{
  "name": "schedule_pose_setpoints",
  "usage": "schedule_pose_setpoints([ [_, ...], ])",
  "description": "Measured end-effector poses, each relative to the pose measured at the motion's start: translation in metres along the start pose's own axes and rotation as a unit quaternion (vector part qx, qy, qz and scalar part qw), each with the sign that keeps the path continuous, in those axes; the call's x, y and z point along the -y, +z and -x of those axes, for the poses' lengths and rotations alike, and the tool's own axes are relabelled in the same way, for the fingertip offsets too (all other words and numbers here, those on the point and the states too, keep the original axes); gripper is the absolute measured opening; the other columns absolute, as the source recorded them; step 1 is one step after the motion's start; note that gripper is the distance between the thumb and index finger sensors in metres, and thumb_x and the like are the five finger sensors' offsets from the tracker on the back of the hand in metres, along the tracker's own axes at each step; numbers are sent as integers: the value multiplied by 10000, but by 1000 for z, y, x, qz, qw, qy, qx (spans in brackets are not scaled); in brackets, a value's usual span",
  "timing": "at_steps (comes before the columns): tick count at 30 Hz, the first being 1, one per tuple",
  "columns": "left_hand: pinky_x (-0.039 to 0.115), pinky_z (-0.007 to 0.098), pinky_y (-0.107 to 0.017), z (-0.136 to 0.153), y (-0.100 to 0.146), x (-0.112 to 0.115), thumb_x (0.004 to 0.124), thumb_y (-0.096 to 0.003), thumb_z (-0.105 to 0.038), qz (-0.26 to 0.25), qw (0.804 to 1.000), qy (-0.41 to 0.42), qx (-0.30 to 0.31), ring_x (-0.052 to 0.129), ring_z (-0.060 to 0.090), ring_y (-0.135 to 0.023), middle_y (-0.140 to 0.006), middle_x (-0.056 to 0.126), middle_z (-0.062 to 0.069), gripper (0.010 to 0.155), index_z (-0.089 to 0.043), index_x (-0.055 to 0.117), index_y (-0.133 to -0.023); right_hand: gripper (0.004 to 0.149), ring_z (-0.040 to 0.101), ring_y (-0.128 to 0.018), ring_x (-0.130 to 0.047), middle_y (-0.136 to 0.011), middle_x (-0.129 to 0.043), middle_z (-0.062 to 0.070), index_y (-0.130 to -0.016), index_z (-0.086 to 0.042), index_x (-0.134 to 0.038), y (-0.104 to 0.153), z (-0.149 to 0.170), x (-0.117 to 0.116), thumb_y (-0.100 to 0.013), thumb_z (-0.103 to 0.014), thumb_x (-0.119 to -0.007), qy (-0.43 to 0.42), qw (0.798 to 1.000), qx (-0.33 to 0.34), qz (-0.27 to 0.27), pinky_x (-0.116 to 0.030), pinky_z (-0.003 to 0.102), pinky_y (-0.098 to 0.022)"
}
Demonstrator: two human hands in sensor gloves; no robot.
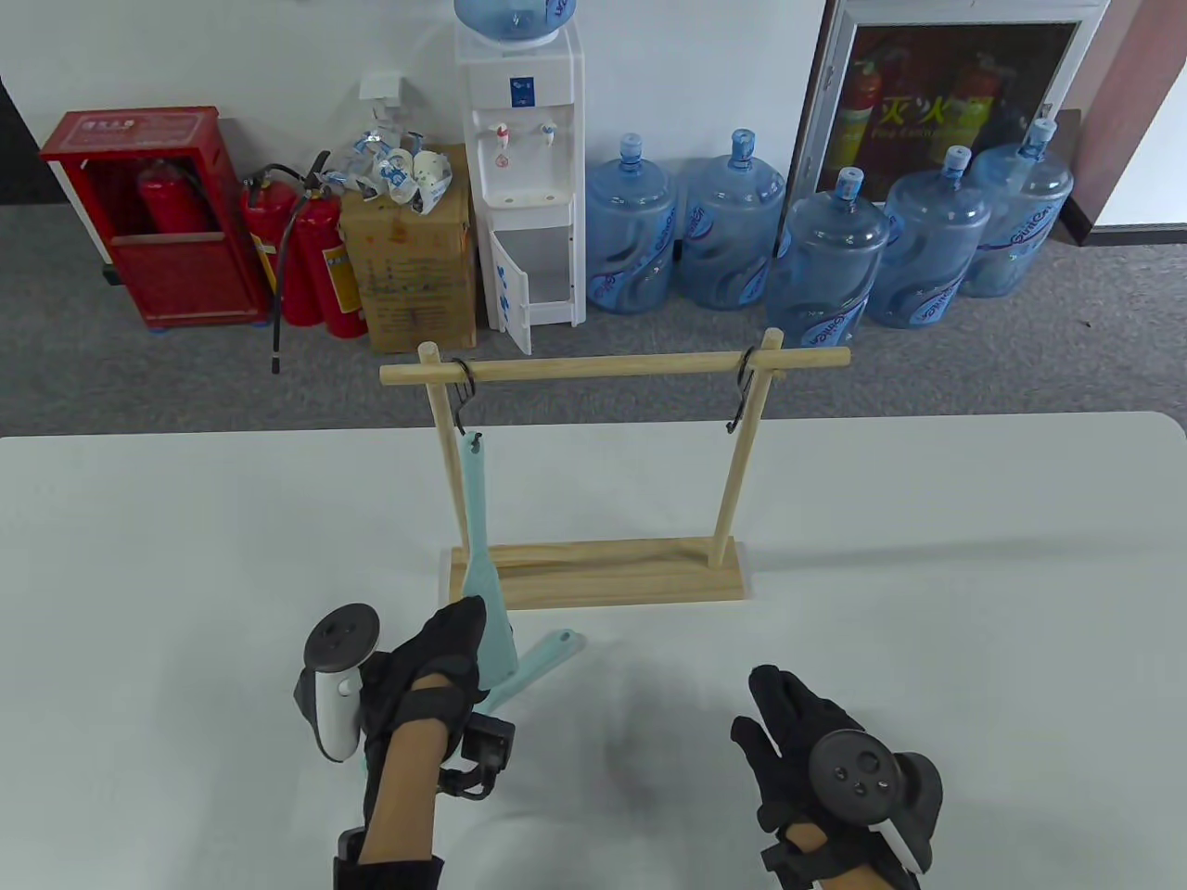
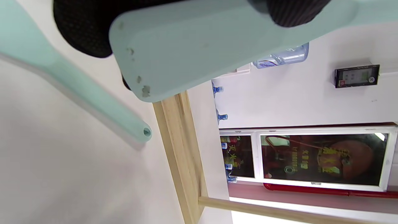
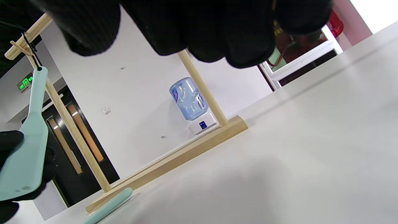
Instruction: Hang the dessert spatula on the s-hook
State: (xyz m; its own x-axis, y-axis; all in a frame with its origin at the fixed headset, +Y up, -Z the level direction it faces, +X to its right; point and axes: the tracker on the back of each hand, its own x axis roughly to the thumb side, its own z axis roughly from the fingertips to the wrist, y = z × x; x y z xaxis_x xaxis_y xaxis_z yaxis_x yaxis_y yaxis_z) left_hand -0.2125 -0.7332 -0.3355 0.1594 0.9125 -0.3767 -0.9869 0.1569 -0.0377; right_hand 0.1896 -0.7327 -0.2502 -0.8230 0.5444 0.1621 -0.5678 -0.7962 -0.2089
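A mint dessert spatula hangs blade down, its handle hole at the lower bend of the left black S-hook on the wooden rack's rail. My left hand grips the spatula's blade; the left wrist view shows the blade pinched between my fingers. The right wrist view shows the spatula under that hook. My right hand hovers open and empty over the table, right of the rack's middle. A second S-hook hangs empty at the rail's right end.
A second mint spatula lies on the table just in front of the rack base, beside my left hand; its handle shows in the left wrist view. The white table ends behind the rack. Water bottles and fire extinguishers stand on the floor beyond.
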Motion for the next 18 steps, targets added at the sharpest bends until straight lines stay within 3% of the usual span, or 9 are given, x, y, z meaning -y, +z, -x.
schedule_pose_setpoints([
  [4, 638, 636, -677, 5, -18, -1, 595, -507, -614, 29, 998, 50, 4, 856, 382, -954, -1064, 798, 123, 718, -195, 596, -1091, 650, 391, -814, -774, -971, -644, 131, -989, -166, -661, -1, 2, -2, -449, -524, -715, -1, 1000, -3, -6, -552, 629, -641],
  [9, 570, 663, -714, 10, -25, -1, 611, -499, -644, 21, 998, 63, 22, 693, 455, -1055, -1161, 658, 121, 761, -223, 501, -1123, 653, 392, -832, -753, -983, -622, 128, -995, -173, -647, -2, 5, -1, -449, -524, -713, -14, 1000, -3, -17, -540, 630, -648],
  [13, 420, 688, -762, 17, -26, 0, 618, -505, -644, 21, 996, 75, 50, 396, 527, -1113, -1220, 396, 147, 755, -255, 408, -1117, 653, 395, -836, -747, -986, -616, 128, -996, -171, -646, -2, 7, -2, -450, -524, -712, -12, 1000, -9, -20, -536, 632, -648],
  [18, 479, 676, -746, 17, -13, -8, 631, -515, -603, 6, 994, 52, 96, 576, 504, -1062, -1151, 595, 163, 693, -211, 555, -1083, 652, 394, -831, -754, -983, -622, 130, -994, -169, -650, -2, 6, -3, -450, -523, -713, -10, 1000, -6, -23, -539, 633, -646],
])
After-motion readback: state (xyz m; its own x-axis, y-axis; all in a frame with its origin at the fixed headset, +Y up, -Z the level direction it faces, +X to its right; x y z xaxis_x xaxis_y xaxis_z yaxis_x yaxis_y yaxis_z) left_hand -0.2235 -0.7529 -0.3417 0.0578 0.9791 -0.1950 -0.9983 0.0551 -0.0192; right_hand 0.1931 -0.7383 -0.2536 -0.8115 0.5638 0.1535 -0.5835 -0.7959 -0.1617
